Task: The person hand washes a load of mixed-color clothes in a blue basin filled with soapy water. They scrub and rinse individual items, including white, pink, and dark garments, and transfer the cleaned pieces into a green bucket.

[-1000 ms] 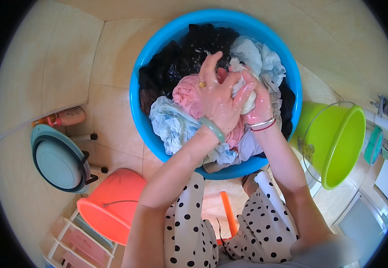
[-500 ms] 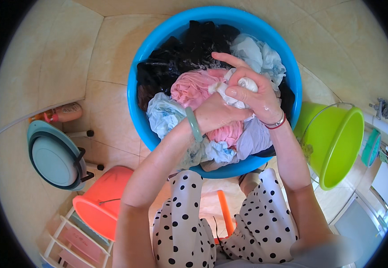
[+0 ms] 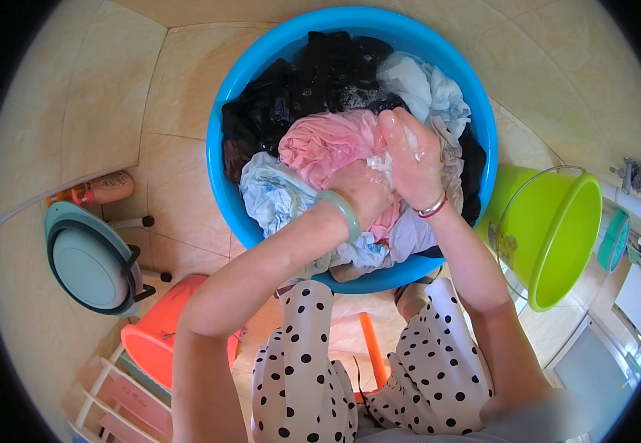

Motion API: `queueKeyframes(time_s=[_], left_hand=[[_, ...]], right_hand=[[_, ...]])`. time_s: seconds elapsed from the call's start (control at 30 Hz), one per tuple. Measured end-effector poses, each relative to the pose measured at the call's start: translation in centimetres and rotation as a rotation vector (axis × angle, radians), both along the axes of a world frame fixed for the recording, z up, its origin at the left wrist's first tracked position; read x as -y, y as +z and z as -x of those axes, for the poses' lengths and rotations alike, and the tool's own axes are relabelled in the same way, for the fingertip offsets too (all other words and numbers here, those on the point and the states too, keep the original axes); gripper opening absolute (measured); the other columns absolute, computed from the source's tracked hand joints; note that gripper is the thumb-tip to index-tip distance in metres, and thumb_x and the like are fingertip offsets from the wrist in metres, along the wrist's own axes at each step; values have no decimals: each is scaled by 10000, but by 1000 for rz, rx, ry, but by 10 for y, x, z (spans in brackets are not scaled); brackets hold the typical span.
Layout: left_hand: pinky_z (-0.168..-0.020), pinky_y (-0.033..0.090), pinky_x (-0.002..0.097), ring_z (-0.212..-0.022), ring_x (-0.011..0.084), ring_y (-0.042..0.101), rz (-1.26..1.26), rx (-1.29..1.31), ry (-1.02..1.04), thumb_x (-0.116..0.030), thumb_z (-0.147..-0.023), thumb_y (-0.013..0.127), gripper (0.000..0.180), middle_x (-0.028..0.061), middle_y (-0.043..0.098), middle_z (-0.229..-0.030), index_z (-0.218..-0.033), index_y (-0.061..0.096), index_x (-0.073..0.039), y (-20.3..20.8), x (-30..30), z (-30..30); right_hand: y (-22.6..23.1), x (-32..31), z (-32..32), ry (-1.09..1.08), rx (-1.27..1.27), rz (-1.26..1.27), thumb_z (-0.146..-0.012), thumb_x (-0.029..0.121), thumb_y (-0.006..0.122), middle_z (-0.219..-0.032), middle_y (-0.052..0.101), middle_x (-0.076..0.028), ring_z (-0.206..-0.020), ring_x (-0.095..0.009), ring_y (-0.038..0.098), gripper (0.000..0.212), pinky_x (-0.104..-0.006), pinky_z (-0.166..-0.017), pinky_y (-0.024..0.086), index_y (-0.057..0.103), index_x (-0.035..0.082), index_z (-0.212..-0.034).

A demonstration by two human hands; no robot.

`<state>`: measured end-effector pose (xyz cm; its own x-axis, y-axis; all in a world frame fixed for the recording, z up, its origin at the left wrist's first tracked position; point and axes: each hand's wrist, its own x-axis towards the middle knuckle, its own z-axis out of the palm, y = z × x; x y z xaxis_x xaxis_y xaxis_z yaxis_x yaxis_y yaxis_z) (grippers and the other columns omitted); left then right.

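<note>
Both hands, the left hand and right hand, hold a wet white cloth tightly, rubbing it over the blue basin; I think rubbing needs firm pressure.

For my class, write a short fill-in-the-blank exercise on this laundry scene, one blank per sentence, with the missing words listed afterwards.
1. Both wet hands, the left hand and the right hand, squeeze a small white cloth over a round ____ plastic basin.
2. A pale jade-green bangle sits on the ____ wrist.
3. The tilted bucket on the person's right is lime ____.

Missing words: blue; left; green
</note>
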<state>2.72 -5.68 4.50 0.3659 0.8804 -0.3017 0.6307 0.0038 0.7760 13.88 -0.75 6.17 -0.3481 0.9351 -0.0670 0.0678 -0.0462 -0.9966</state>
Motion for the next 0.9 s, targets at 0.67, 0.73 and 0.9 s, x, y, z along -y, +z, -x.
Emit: queueKeyframes(time_s=[0.67,0.73,0.9], left_hand=[[-1000,328,483,-1238,252,475,-388,-316,-166,-256,-799,702,341,79,521,-1328,-1126,634,-188,-19,20,29],[-925,416,444,-1111,229,586,-433,-204,-115,-218,-821,685,252,48,643,-1172,-1064,647,-166,-20,24,31],[-650,540,304,-762,187,671,-185,408,371,-18,-845,658,96,77,698,-977,-914,595,-41,32,11,39]], right_hand=[[110,24,-251,-596,1633,-661,-906,197,630,-1167,638,-61,-1137,-225,547,205,-352,-971,398,647,88,-1079],[113,34,-241,-607,1561,-808,-889,180,640,-1192,627,-59,-1202,-241,494,217,-367,-1020,345,648,88,-1085],[77,50,-162,-183,668,-232,-837,24,656,-1191,620,-82,-1042,-192,596,306,-336,-896,490,623,44,-1140]])
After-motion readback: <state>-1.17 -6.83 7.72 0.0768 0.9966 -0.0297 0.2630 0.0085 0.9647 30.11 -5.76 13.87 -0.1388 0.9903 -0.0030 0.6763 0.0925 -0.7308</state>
